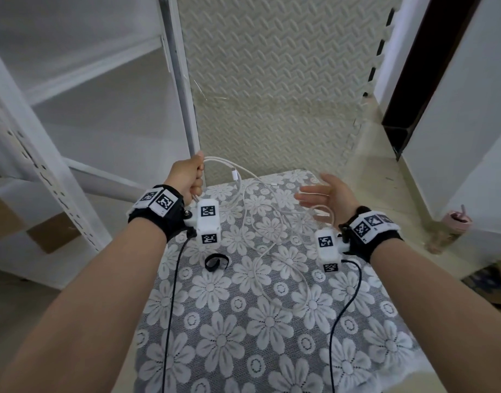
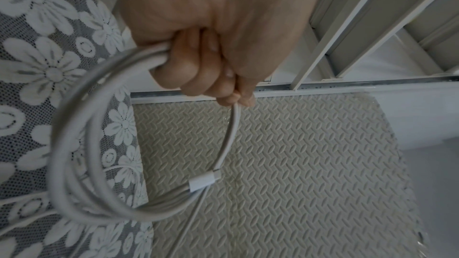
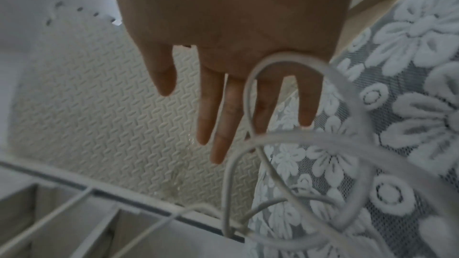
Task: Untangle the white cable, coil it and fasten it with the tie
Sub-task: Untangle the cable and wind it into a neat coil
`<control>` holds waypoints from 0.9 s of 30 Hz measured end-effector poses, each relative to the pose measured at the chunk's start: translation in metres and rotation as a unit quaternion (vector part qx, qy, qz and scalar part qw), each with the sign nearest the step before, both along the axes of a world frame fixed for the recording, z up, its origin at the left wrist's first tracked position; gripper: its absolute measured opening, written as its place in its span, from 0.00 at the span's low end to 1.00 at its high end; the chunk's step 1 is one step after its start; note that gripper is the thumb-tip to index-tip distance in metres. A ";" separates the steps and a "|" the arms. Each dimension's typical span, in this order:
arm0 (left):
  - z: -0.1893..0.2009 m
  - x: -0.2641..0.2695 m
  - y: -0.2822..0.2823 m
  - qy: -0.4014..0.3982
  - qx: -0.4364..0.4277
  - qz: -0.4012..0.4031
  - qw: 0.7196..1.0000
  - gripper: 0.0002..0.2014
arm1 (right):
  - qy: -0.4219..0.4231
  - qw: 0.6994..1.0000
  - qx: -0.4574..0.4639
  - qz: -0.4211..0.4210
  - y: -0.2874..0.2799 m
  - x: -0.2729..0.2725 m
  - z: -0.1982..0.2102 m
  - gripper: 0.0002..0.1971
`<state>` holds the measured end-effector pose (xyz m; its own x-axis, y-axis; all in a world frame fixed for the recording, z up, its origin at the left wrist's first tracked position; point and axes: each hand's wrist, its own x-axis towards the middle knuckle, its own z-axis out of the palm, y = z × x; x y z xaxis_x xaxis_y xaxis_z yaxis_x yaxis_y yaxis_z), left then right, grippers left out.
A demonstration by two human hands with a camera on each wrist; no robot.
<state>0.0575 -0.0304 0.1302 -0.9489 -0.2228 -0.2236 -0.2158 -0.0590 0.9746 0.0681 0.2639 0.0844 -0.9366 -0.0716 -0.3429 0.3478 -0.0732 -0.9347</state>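
Observation:
My left hand (image 1: 191, 177) is raised over the table's far left corner. In the left wrist view my left hand (image 2: 198, 66) grips several loops of the white cable (image 2: 74, 164) in a fist, and one connector (image 2: 203, 180) hangs at the bottom of the coil. The rest of the cable (image 1: 218, 160) trails in loose tangled curves over the lace-covered table (image 1: 243, 336). My right hand (image 1: 323, 194) hovers open, fingers straight, holding nothing. A cable loop (image 3: 285, 56) arcs in front of my right hand (image 3: 208, 105); whether they touch is unclear. The black tie (image 1: 210, 267) lies curled on the cloth near my left wrist.
White metal shelving (image 1: 73, 80) stands close on the left, with a cardboard box (image 1: 53, 236) on a low shelf. A textured foam mat (image 1: 272, 80) covers the floor beyond the table. A pink cup (image 1: 453, 222) stands on the floor at right, near a dark door frame (image 1: 413, 80).

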 end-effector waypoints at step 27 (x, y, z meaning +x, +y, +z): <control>0.001 0.012 0.033 0.021 -0.050 -0.178 0.983 0.20 | 0.295 0.911 0.277 0.081 -0.082 0.002 0.016 0.13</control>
<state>0.0693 0.0030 0.1316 -0.9787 0.1053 -0.1761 -0.1645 0.1099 0.9802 0.0696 0.1818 0.1002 -0.9622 -0.1944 0.1910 -0.2625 0.4735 -0.8408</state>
